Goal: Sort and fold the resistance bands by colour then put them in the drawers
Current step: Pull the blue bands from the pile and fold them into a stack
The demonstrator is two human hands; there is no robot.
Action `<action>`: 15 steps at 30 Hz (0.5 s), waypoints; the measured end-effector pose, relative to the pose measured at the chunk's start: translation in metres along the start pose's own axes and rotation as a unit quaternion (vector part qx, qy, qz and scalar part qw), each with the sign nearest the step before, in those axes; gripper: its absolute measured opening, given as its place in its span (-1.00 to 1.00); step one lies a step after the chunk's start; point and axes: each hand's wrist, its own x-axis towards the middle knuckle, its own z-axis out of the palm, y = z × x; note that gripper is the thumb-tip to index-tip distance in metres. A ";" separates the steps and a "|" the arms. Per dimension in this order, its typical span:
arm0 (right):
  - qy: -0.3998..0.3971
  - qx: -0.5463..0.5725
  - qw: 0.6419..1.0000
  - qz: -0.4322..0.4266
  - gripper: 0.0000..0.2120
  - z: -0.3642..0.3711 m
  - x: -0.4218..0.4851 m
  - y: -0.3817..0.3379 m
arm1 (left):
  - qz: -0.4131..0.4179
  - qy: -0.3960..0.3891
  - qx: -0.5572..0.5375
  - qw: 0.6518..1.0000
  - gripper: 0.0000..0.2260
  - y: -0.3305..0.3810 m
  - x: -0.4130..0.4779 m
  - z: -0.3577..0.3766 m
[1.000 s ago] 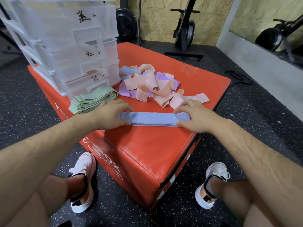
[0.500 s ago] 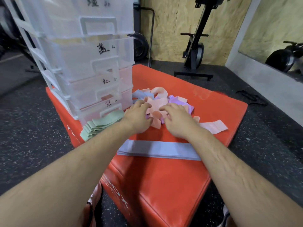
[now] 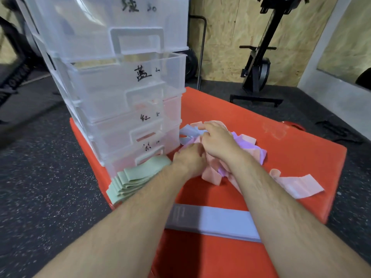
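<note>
Clear plastic drawers (image 3: 120,97) stand at the far left of a red padded box (image 3: 251,109). They form one tower of four, and each front carries a handwritten black label. All four are closed. Just in front of the lowest one, a stack of green bands (image 3: 136,179) lies folded flat, with the layers fanned a little toward the near left corner of the box.

To the right of this stack, the left hand (image 3: 188,161) is on the near left edge of a mixed pile (image 3: 251,149) of pink and purple bands. The back of the hand faces the camera and the fingers bend down into the pile. They are hidden there, so I cannot tell if they hold anything.

The right hand (image 3: 218,141) lies over the pile, a little farther away, touching the left hand. Its fingers are curled, and their tips are on a loose blue band (image 3: 188,132) that sticks out at the far left of the pile, close to the lowest drawer. The picture is blurred here and I cannot tell if they pinch it.

Near the front edge of the box, under both forearms, a folded blue band (image 3: 212,219) lies flat and straight. To the right, apart from the pile, a single pink band (image 3: 297,184) lies unfolded. An exercise machine (image 3: 259,71) stands far right by a wooden wall.
</note>
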 end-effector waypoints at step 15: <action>-0.218 -0.205 0.954 -0.004 -0.60 0.033 0.083 0.002 | -0.035 0.032 -0.054 0.997 -0.60 -0.013 -0.012 -0.021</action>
